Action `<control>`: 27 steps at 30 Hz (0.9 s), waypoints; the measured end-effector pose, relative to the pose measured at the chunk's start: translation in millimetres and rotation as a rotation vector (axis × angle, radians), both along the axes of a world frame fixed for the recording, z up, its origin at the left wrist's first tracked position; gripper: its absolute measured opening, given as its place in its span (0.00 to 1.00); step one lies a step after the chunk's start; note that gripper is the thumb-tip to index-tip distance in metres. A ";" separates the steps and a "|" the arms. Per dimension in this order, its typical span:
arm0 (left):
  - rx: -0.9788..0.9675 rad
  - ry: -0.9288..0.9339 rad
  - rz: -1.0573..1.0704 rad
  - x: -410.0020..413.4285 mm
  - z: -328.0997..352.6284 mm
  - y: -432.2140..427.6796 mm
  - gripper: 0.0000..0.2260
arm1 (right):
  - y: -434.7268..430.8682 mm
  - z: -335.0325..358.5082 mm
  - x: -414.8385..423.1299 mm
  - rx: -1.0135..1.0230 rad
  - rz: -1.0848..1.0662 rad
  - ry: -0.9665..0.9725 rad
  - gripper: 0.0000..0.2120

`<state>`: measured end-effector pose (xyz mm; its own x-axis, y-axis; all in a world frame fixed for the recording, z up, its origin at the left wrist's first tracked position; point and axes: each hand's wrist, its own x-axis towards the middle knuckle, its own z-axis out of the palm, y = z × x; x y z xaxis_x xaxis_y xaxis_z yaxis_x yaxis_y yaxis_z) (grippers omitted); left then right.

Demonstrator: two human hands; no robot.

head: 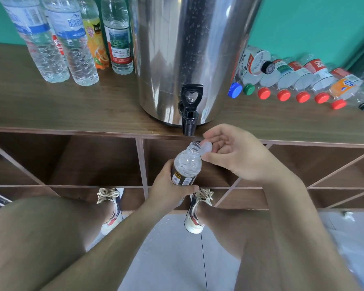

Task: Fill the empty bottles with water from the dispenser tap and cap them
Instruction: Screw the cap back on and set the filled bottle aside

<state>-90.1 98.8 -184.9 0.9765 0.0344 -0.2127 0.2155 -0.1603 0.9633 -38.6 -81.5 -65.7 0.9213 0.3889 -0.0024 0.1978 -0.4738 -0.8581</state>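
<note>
My left hand [168,190] grips a small clear bottle [186,164] with a dark label, held upright just below the black tap [189,114] of the steel dispenser [189,49]. The bottle's mouth is uncovered and water shows inside it. My right hand [233,152] pinches a translucent white cap [206,147] right beside the bottle's mouth, touching its rim on the right side. The tap's black handle stands upright and no water runs from the spout.
Several upright filled bottles [72,43] stand on the wooden shelf top [72,106] left of the dispenser. A row of capped bottles [292,76] lies on its side to the right. Open cubbies sit below the shelf edge; my knees and shoes are underneath.
</note>
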 end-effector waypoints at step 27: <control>0.176 -0.005 -0.099 3.3 3.5 -2.2 0.32 | -1.7 6.4 -2.7 -0.332 -0.005 -0.048 0.21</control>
